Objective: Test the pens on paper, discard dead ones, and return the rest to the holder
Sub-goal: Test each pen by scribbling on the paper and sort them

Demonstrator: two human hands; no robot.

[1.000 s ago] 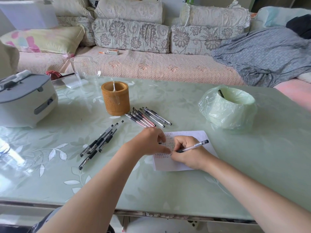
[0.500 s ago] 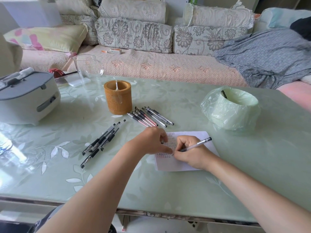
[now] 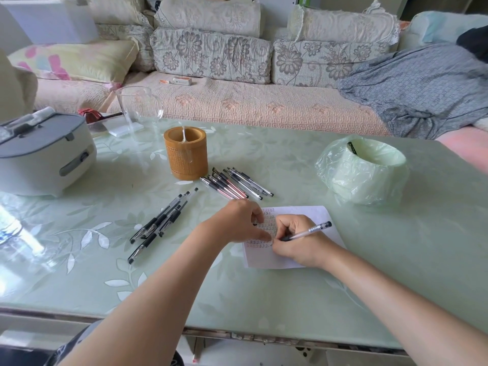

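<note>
My right hand grips a clear pen with a black cap end, its tip down on the white paper, which carries rows of small marks. My left hand rests on the paper's left edge, fingers curled with a small dark thing, perhaps a cap, between the fingertips. Several pens lie in a group left of the paper. Another group of several pens lies beside the brown cylindrical holder, which has one white item inside. A bin lined with a green bag holds one dark pen.
A white and grey appliance stands at the table's left. A clear glass jar and a red item sit behind the holder. A sofa with cushions and a grey cloth runs along the far side of the green glass table.
The right hand has shifted slightly down the paper with the pen. The view has drifted a little; the left hand stays on the paper.
</note>
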